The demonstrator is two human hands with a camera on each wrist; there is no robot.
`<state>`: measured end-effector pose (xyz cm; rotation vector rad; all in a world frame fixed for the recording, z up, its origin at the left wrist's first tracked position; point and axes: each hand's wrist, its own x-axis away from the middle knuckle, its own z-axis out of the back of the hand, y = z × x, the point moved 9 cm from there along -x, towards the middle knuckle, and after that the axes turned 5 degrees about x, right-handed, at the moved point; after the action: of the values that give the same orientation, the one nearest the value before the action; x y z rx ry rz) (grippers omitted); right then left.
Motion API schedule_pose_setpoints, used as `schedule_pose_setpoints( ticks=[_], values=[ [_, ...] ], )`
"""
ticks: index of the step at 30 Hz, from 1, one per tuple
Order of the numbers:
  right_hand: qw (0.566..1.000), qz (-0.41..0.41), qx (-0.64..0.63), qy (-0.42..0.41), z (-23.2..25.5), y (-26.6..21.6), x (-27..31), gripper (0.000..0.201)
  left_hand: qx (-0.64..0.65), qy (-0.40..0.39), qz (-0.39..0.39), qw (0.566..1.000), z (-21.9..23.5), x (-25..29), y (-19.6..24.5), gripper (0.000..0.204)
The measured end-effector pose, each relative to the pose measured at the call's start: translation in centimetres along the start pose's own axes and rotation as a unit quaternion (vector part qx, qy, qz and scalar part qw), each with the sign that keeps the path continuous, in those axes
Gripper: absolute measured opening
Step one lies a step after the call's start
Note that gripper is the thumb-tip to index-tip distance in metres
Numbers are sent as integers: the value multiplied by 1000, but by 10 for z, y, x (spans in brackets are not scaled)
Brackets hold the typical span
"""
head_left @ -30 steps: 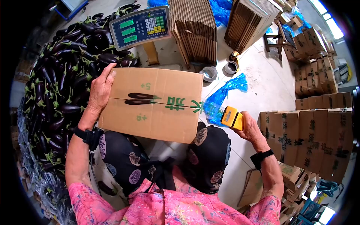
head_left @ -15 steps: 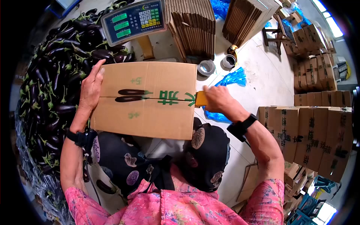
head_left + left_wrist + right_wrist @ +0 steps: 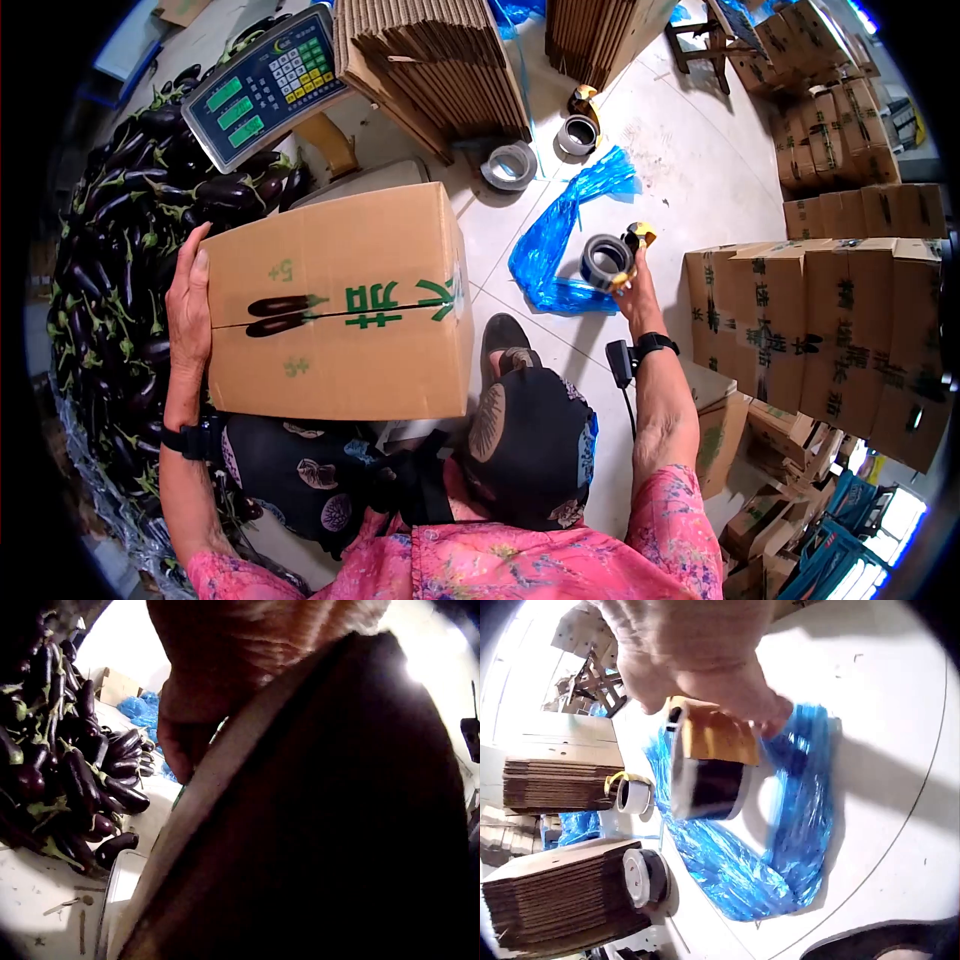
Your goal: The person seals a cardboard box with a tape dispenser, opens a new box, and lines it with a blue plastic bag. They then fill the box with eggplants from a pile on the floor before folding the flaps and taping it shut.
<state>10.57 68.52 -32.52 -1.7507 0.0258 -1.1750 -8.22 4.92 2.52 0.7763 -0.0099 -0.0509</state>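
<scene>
My right fingers [image 3: 776, 716] grip the tape dispenser [image 3: 607, 263]; my left fingers [image 3: 186, 258], extended, touch the carton [image 3: 345, 370] (flaps meeting, green print).

Head view: floor [image 3: 700, 140] bright, glare lower right, edges bowed into black. Left wrist: box [image 3: 322, 825] nearly black, background overexposed. Right wrist: highlights washed out, soft shadows, slight blur.
</scene>
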Motion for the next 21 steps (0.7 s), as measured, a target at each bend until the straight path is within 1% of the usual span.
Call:
schedule_pose_setpoints(
  ticks=[1, 2, 3, 4, 5, 6, 7, 8, 9, 10, 11, 12, 14, 15, 16, 18, 20, 21],
  values=[
    [984, 54, 128, 115, 20, 6, -16, 73, -3, -1, -3, 1000, 0, 0, 0, 46],
    [935, 105, 252, 226, 35, 10, -26, 76, -6, -3, -6, 1000, 0, -1, 1, 46],
    [865, 155, 414, 237, 15, -8, -1, 71, -6, 0, -4, 1000, 0, -1, 4, 45],
    [826, 262, 444, 228, -14, -17, 23, 60, 1, 0, -3, 1000, -1, -1, 3, 45],
    [781, 334, 500, 168, -45, -17, 45, 57, 9, -1, -2, 1000, -1, -1, 1, 45],
    [726, 401, 549, 105, -76, -13, 67, 55, 16, -2, 0, 1000, -2, -1, -1, 45],
    [703, 425, 564, 83, -95, -5, 83, 55, 22, 6, -13, 1000, -2, -2, 2, 45],
    [678, 451, 578, 58, -112, 3, 95, 55, 26, 0, -3, 1000, -4, -1, 2, 45],
    [648, 469, 597, 58, -121, 10, 103, 41, 30, -4, 7, 1000, -4, -1, 2, 45],
    [656, 402, 638, 25, -118, 33, 85, 36, 32, -7, 15, 999, -3, -1, 3, 46],
    [657, 333, 676, -9, -114, 54, 68, 32, 22, 1, -1, 1000, -2, 0, 6, 46],
    [652, 262, 710, -42, -106, 78, 54, 28, 26, -2, 6, 1000, -2, 0, 6, 46],
    [559, 224, 775, -190, -114, 118, 61, 28, 41, -8, 15, 999, -2, 0, 5, 46],
    [507, 226, 786, -272, -115, 138, 70, 24, 47, -1, 2, 999, 0, -1, 4, 46],
    [494, 175, 786, -328, -113, 141, 85, 21, 43, 2, 4, 999, 2, 0, 1, 46],
    [534, 216, 759, -304, -123, 123, 95, 18, 34, 4, 8, 999, 5, -1, -3, 45],
    [580, 389, 669, -255, -144, 61, 121, 16, 40, 4, 14, 999, 11, -1, -11, 46],
    [505, 297, 769, -256, -151, 47, 132, 23, 52, 2, 18, 999, 15, -1, -17, 47]
  ],
)
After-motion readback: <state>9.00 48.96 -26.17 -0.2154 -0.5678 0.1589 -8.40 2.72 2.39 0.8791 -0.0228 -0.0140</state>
